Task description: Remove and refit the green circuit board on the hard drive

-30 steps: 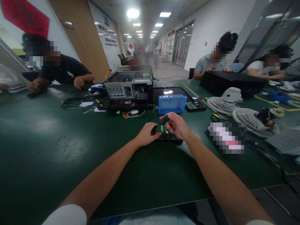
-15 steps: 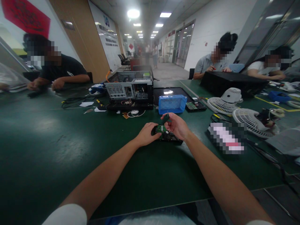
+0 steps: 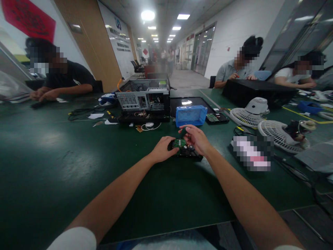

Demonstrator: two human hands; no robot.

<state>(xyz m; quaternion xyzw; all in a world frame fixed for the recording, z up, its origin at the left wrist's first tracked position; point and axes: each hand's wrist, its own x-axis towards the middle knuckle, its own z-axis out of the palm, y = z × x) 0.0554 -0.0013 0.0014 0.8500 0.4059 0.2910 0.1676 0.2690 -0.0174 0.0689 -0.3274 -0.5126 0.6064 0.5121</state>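
A black hard drive (image 3: 187, 153) with a green circuit board (image 3: 179, 142) on top lies on the green table (image 3: 78, 166) in front of me. My left hand (image 3: 162, 149) grips the drive's left edge with curled fingers. My right hand (image 3: 196, 139) hovers over the drive's right side, fingers pinched on a small dark tool (image 3: 184, 132) that points down at the board.
An open computer case (image 3: 143, 100) stands behind, with a blue plastic box (image 3: 191, 115) and another drive (image 3: 217, 118) to its right. Two white fans (image 3: 260, 116) and cables lie at the right. Other people sit at the far left and far right.
My right hand shifted slightly with the tool above the board. The person at far left drew both hands together. My left hand stayed put.
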